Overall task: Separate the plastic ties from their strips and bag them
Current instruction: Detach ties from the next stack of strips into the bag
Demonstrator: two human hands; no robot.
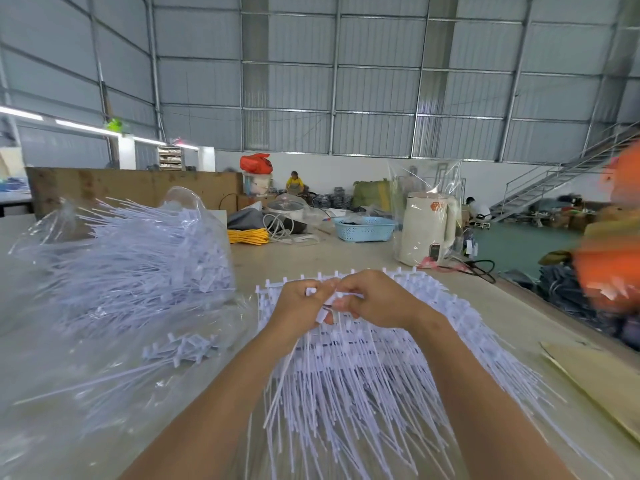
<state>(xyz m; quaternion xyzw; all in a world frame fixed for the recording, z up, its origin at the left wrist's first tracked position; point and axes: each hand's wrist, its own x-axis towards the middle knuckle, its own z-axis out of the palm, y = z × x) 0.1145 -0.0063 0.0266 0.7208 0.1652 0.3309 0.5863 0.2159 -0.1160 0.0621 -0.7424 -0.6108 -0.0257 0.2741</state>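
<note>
A pale counter [346, 252] runs from the near edge far into a large hall with grey corrugated metal walls and a green floor at the right.

At the left, a clear bag [114, 258] lies on its side on the counter, stuffed with loose white ties [145, 251], their thin ends fanning out toward the far left. A flat sheet of clear plastic spreads in front of it, with a few bare strips [183, 348] lying on it just left of the forearms.

In the middle, the left hand [299, 301] and the right hand [372, 299] meet over a thick fan of ties still on their strips [363, 375]. Both hands have fingers curled, pinching the white heads of ties between them; tails hang toward the camera.

Beyond the hands sit a yellow cord [247, 236], a blue basket [365, 229] and a white kettle [427, 228], well apart from the work. A wooden board [135, 187] stands behind the bag.

To the right the counter edge slants away; cardboard [595, 379] lies by it, and a blurred figure in orange [613, 258] stands close beside that edge. A metal stair [554, 183] rises along the far right wall.
</note>
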